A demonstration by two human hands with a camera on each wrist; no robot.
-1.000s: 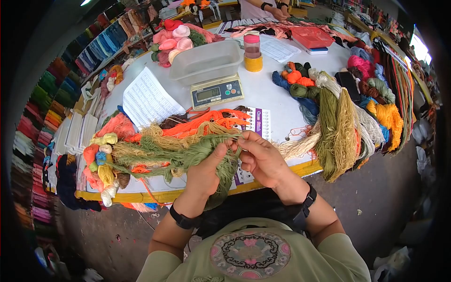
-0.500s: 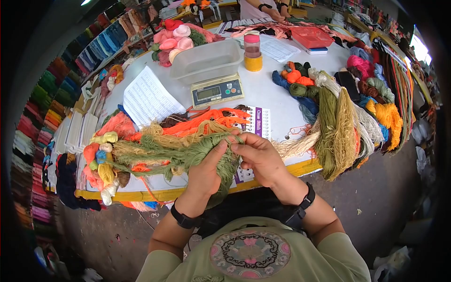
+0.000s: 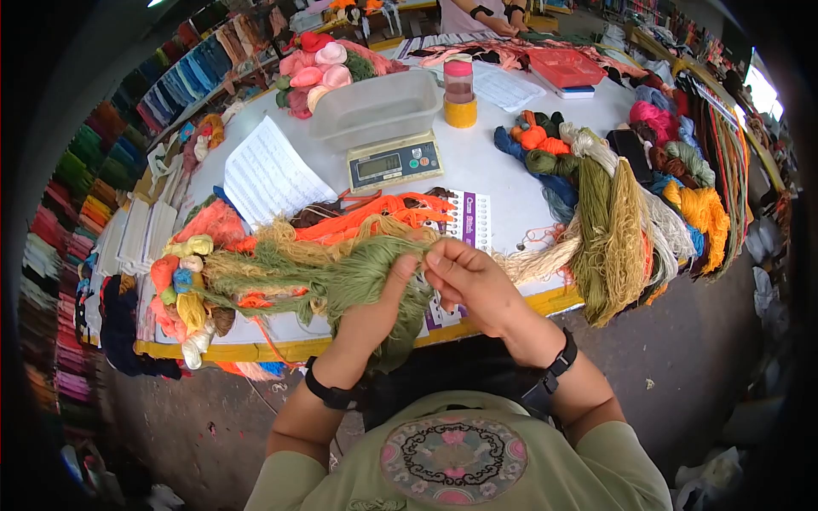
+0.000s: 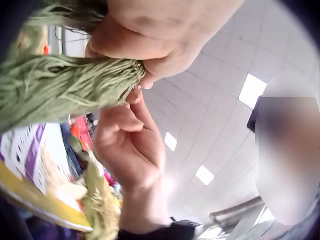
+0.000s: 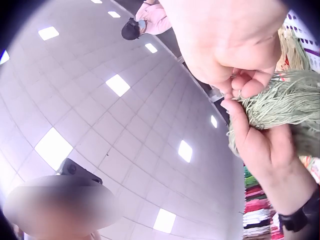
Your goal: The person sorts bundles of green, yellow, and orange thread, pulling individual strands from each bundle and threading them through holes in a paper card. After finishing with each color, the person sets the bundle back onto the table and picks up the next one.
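Observation:
A thick hank of green thread (image 3: 371,272) is gripped by the left hand (image 3: 375,311), its fingers partly hidden under the strands and the thumb on top. The right hand (image 3: 481,289) pinches the hank's right end between thumb and forefinger, close to the left thumb tip. In the left wrist view the looped end of the green thread (image 4: 75,87) lies between the left hand (image 4: 155,35) and the right fingertips. The right wrist view has the right hand (image 5: 230,40) at the thread end, against the left hand (image 5: 265,155).
Behind the hands are orange yarn (image 3: 375,217), a card with holes (image 3: 470,223), a scale (image 3: 394,163) with a plastic tub (image 3: 375,111), and a pink-lidded jar (image 3: 458,89). Hanks (image 3: 609,230) lie at the right, a printed sheet (image 3: 277,175) at the left. Another person's hands are at the far side.
The green strands over the left hand have shifted and spread into a smoother fan. The right fingers have moved slightly along the hank's end, still pinching there.

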